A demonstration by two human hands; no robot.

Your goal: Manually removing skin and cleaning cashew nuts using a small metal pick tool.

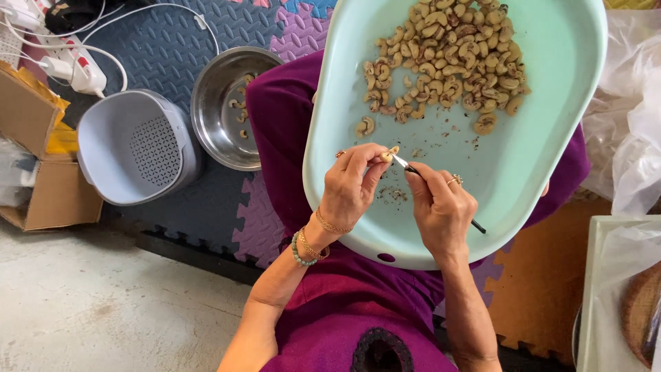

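A pale green tray (544,138) rests on my lap, with a heap of cashew nuts (447,58) at its far end. My left hand (351,189) pinches a single cashew nut (390,154) between thumb and fingers over the tray's near half. My right hand (441,207) grips a thin black-handled knife (441,194); its blade tip touches the held nut. Small bits of skin lie on the tray under my hands.
A steel bowl (213,120) with a few nuts sits on the foam floor mat to the left, beside a grey strainer basket (134,148). Cardboard boxes (41,186) and a power strip (65,58) are at far left. Plastic bags (633,110) lie at right.
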